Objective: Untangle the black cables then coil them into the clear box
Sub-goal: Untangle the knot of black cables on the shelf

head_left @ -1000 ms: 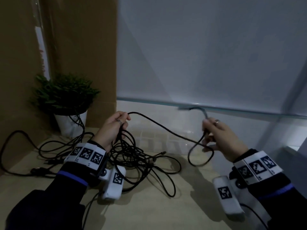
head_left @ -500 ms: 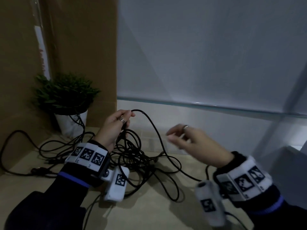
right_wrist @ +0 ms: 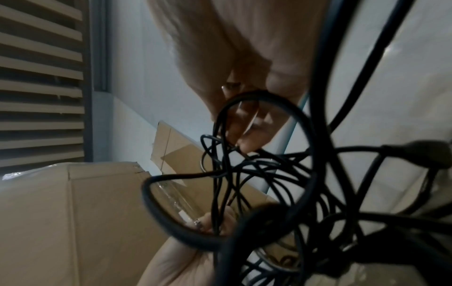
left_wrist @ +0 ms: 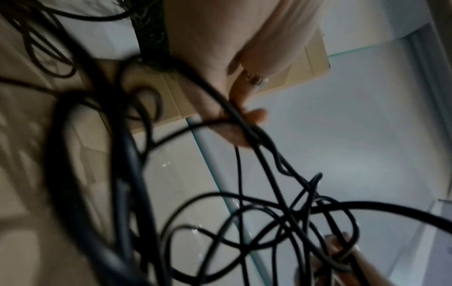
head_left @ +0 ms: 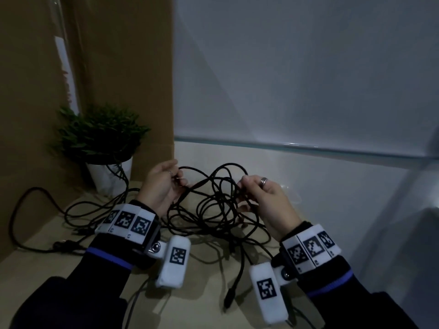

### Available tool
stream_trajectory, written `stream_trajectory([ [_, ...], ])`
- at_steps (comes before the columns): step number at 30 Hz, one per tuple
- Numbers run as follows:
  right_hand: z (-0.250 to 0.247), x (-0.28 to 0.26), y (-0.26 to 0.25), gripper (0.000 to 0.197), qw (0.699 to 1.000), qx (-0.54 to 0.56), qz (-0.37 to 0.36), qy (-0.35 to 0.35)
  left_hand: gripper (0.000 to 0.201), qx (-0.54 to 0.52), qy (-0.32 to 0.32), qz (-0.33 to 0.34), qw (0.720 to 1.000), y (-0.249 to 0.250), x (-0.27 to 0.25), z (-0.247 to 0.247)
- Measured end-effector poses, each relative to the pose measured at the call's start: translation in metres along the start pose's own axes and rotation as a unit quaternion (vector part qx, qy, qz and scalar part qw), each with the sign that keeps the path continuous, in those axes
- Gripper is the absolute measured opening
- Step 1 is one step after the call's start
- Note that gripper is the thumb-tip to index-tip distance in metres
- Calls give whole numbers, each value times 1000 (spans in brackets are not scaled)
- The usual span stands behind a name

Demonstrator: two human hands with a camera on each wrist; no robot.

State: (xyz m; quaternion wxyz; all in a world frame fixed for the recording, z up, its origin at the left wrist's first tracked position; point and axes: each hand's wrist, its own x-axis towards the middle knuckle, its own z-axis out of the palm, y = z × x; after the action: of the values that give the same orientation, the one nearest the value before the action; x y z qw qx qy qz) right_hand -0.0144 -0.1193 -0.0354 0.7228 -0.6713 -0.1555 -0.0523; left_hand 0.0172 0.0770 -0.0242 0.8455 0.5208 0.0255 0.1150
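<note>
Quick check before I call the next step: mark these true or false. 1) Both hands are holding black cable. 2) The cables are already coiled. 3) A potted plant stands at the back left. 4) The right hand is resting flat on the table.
1) True: the left hand and the right hand each grip strands of the black cables.
2) False: they remain a loose tangle between the hands and across the table.
3) True: the potted plant stands there.
4) False: it is raised, fingers curled round cable.
</note>
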Motion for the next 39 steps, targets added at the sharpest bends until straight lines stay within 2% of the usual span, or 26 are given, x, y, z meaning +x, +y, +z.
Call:
stream_trajectory([
  [4,-6,-3,-3,26,999,12,-40,26,26,167,-80,-33,982,-5,-10,2],
  [6,-5,-4,-6,25,998,11,-46,30,23,282,-129,-31,950,-9,-12,2],
  [8,-3,-5,-10,24,998,12,-45,33,14,390,-142,24,909,-8,-13,2],
  [9,-2,-6,-11,24,998,18,-41,35,11,401,-150,64,902,-6,-15,3],
  [10,0,-6,-11,24,998,25,-36,35,18,381,-167,100,904,-5,-16,5],
  [12,4,-7,-11,24,998,30,-36,28,38,292,-239,129,917,-4,-22,10],
  [13,6,-8,-10,24,998,29,-41,22,50,267,-280,131,913,-6,-25,12],
  [15,9,-10,-8,26,998,37,-44,0,70,290,-340,142,883,-16,-22,10],
  [16,10,-12,-8,27,998,44,-34,-14,71,323,-349,139,869,-20,-19,8],
  [20,0,-13,-23,28,1000,-22,-3,-14,31,391,-349,154,838,-25,-11,1],
  [23,-14,-12,-45,30,993,-115,-25,-25,22,394,-349,146,838,-24,-9,0],
  [24,-20,-12,-53,30,980,-192,-35,-35,21,399,-348,142,836,-24,-8,-1],
  [25,-28,-13,-61,28,954,-292,-55,-45,18,405,-350,140,833,-23,-7,-2],
  [27,-41,-14,-78,17,868,-482,-114,-41,17,414,-347,147,829,-21,-6,-3],
  [28,-46,-15,-85,18,831,-537,-144,-12,15,412,-337,155,832,-20,-6,-3],
  [29,-51,-15,-90,22,810,-557,-177,35,11,405,-325,162,839,-19,-5,-3],
  [30,-56,-13,-92,24,808,-543,-211,89,9,402,-310,168,845,-19,-4,-3],
  [31,-60,-11,-92,24,833,-485,-231,134,10,403,-300,173,847,-19,-2,-3],
  [32,-61,-10,-91,23,888,-376,-217,154,10,405,-297,174,847,-19,-1,-2],
  [33,-59,-11,-89,22,947,-228,-170,148,11,403,-301,171,847,-19,-2,-2],
  [34,-57,-10,-84,21,985,-80,-96,121,15,395,-309,161,850,-19,-4,0],
  [35,-54,-9,-79,19,996,19,-24,89,17,377,-320,137,858,-20,-5,1],
  [36,-54,-7,-74,18,996,51,35,68,16,358,-329,107,867,-20,-7,2],
  [37,-54,-4,-70,17,995,35,69,64,15,341,-339,79,873,-20,-9,2],
  [38,-55,-2,-68,17,995,-10,69,72,13,325,-344,57,879,-19,-10,2],
  [39,-56,-1,-69,16,991,-99,33,86,12,312,-341,43,886,-19,-11,1],
])
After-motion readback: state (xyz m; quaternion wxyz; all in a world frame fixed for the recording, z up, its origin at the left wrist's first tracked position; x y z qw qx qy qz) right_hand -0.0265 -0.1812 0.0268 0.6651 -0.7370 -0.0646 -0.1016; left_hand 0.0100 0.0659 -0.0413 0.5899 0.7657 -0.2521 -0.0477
